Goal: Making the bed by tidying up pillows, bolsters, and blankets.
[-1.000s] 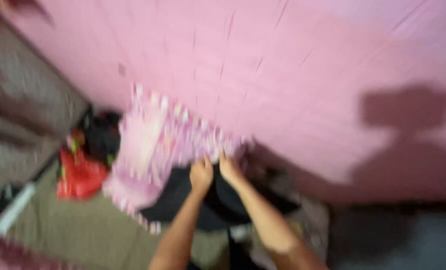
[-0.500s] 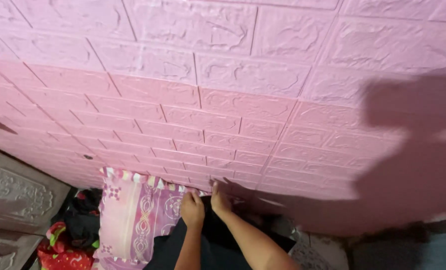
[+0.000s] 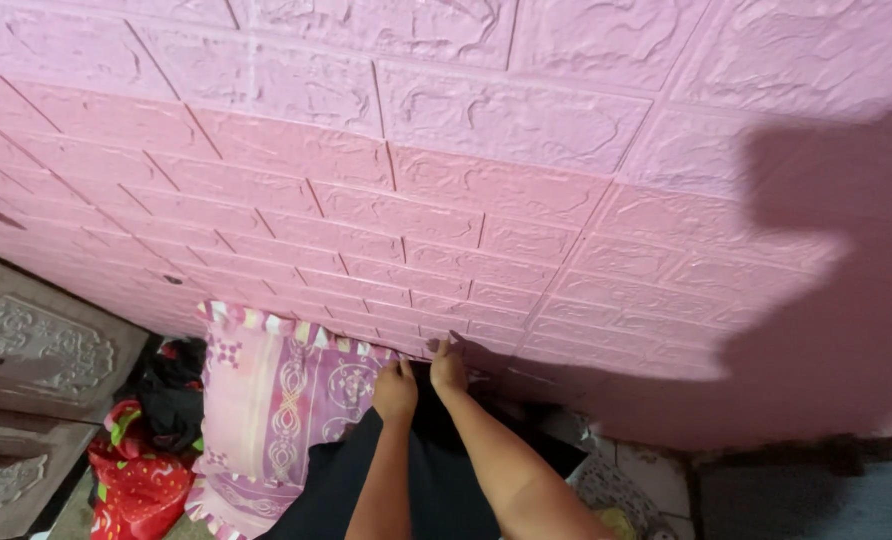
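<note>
pink brick wall (image 3: 486, 130) | carved wooden cabinet (image 3: 26, 345) | red cloth (image 3: 136, 480)

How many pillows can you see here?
1. A pink and purple patterned pillow with a striped frill leans against the pink brick wall, left of both hands, partly under black cloth. More could be hidden beneath the cloth.

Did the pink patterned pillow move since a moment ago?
Cannot tell. The pink patterned pillow leans against the pink brick-pattern wall beside the carved wooden panel as before; only the camera's view seems to have shifted.
</note>
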